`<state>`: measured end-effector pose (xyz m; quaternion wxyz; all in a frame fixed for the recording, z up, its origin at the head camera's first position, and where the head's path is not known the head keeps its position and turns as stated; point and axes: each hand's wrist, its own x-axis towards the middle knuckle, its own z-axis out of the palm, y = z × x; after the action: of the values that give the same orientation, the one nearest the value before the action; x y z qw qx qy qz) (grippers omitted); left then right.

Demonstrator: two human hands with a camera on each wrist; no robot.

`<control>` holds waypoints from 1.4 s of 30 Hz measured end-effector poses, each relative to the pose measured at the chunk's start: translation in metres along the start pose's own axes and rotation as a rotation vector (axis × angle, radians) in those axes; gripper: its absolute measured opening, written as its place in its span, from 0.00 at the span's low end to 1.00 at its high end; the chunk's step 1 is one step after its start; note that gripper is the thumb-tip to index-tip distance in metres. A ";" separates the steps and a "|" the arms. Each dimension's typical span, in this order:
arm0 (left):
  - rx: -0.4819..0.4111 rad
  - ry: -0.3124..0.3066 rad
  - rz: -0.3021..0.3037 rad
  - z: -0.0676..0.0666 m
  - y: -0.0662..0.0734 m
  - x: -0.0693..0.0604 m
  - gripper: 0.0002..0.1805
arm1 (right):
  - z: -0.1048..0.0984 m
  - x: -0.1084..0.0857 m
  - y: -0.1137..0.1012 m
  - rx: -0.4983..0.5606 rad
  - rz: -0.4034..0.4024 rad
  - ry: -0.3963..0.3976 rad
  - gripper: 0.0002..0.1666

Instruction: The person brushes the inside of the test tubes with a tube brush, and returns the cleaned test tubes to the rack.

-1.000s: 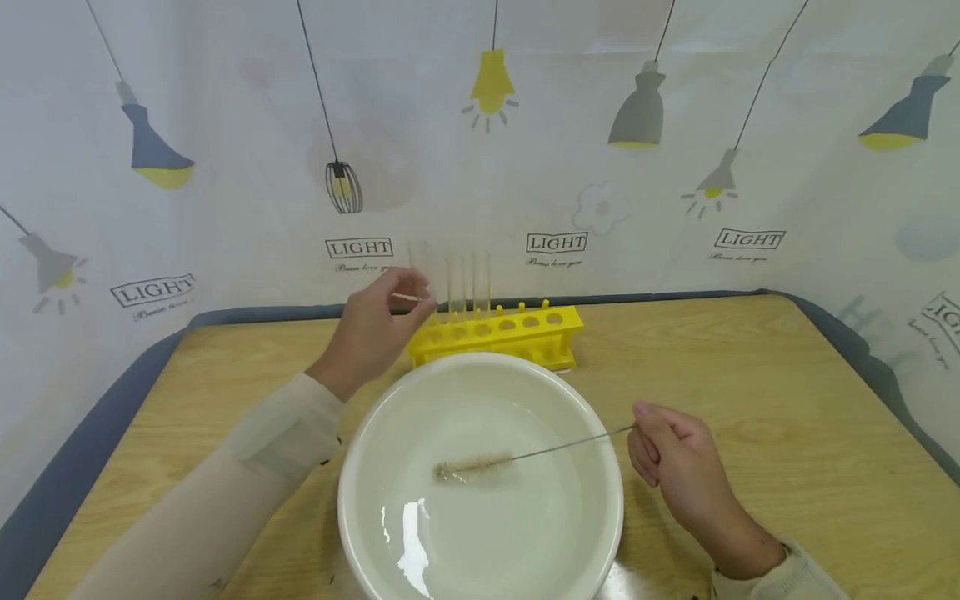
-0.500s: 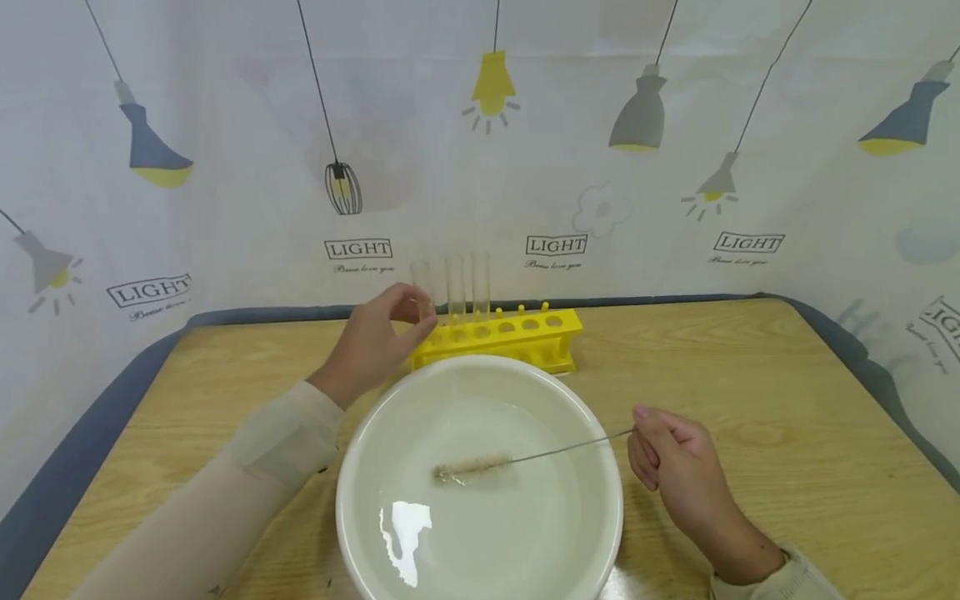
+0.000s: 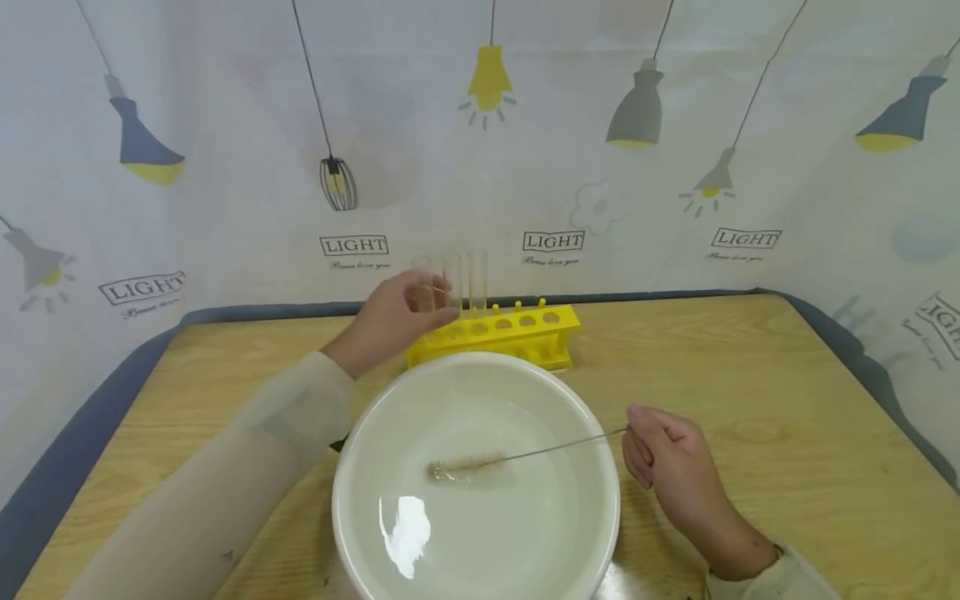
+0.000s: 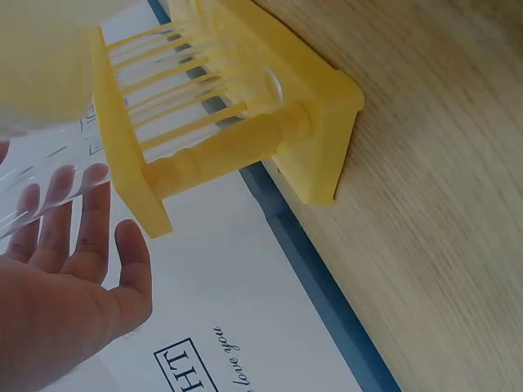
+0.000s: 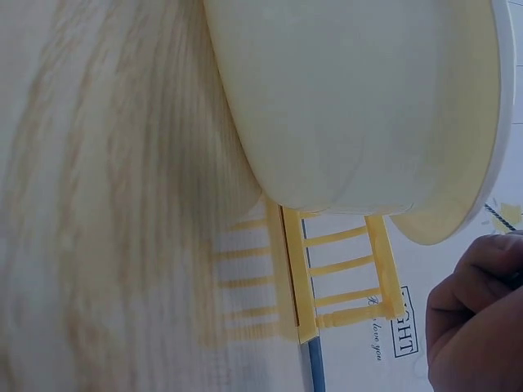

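Three clear test tubes [image 3: 477,279] stand in the left holes of a yellow test tube rack [image 3: 525,337]. My left hand [image 3: 386,321] is at the two leftmost tubes, its fingers behind them and its thumb in front. In the left wrist view, the left hand [image 4: 69,278] has its fingers spread and its thumb apart, beside the rack's top plate [image 4: 131,155]. My right hand [image 3: 675,467] pinches the wire handle of a test tube brush [image 3: 467,467]. The bristle head lies in the water of a white basin [image 3: 343,492].
The basin sits at the front of the wooden table [image 3: 750,367], directly before the rack. Its side [image 5: 351,98] fills much of the right wrist view. A printed cloth [image 3: 660,192] hangs behind the table.
My left hand lowered the leftmost tube into the rack, then moved right toward the second tube. The right hand and brush stayed nearly still.
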<state>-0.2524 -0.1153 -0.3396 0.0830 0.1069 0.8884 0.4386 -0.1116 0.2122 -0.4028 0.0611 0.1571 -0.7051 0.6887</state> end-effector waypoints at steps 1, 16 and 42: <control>0.009 0.004 -0.001 -0.001 0.001 0.000 0.22 | 0.000 0.000 0.000 -0.005 0.000 0.001 0.30; 0.066 0.090 0.077 -0.005 0.014 -0.005 0.09 | 0.003 0.000 -0.003 -0.008 0.031 0.025 0.30; 0.080 0.421 0.430 -0.040 0.073 -0.033 0.12 | 0.004 0.001 -0.002 0.000 0.034 0.020 0.30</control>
<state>-0.2219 -0.1110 -0.2561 -0.2023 0.2025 0.8596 0.4233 -0.1111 0.2086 -0.4004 0.0564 0.1382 -0.7069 0.6914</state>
